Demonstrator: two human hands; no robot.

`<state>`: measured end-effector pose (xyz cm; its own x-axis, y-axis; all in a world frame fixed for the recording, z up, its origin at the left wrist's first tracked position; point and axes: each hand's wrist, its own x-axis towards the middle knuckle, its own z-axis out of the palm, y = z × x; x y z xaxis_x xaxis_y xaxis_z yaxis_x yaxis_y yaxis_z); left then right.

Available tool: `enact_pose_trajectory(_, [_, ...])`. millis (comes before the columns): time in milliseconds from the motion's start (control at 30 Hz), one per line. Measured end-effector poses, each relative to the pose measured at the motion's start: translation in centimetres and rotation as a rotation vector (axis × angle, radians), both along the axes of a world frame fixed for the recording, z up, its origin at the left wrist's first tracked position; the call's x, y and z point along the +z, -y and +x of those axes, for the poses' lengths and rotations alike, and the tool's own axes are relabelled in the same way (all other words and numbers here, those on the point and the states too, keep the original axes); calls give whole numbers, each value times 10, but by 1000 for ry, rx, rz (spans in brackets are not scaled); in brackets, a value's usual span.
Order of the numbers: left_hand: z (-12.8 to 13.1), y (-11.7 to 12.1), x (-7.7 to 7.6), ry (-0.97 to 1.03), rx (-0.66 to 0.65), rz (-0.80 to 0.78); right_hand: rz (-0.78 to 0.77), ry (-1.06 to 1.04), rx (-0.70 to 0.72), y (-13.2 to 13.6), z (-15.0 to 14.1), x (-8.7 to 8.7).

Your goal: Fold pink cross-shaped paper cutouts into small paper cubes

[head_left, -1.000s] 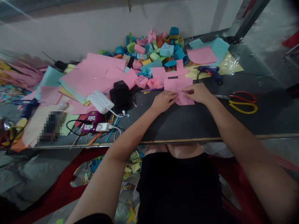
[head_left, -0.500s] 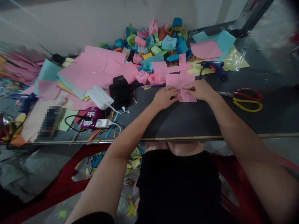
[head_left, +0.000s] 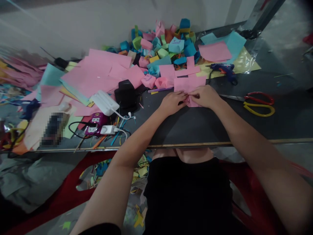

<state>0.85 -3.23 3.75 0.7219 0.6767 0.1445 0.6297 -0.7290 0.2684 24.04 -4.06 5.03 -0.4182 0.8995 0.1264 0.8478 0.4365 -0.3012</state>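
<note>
A flat piece of pink paper [head_left: 189,84] lies on the dark table under both hands. My left hand [head_left: 173,102] presses on its left side, fingers bent together toward the paper's middle. From the right, my right hand [head_left: 205,96] meets it there, thumb and fingers pinched at a raised part of the paper. The fingertips of both hands almost touch, and the paper between them is partly hidden. Scissors [head_left: 246,99] with one red and one yellow handle lie right of my right hand. Behind the paper are more pink cut pieces [head_left: 187,70].
Folded paper boxes [head_left: 176,45] are heaped at the back. A blue glue gun [head_left: 224,69] rests back right, near stacked coloured sheets [head_left: 215,51]. Large pink sheets [head_left: 97,70], a white power bank [head_left: 105,102], a black object [head_left: 125,95] and a purple power strip [head_left: 96,123] fill the left.
My right hand has shifted slightly down and left, with its fingers drawn in closer to the left hand. The left hand stays nearly in place on the pink paper.
</note>
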Motion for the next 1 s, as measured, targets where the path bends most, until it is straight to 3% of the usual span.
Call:
enact_pose_trajectory(167, [0, 4, -3, 7, 17, 44, -16, 72, -96, 3, -10, 10])
enact_pose_trajectory(300, [-2, 14, 0, 45, 120, 173, -59, 138, -214, 10, -20, 24])
enact_pose_trajectory(467, [-2, 24, 8, 32, 210, 232, -78, 59, -226, 9, -20, 25])
enact_pose_trajectory(733, [2, 13, -4, -16, 30, 108, -127, -278, -317, -14, -6, 2])
enact_pose_trajectory(1000, [0, 10, -8, -11, 7, 123, -150, -389, -376, -19, -3, 1])
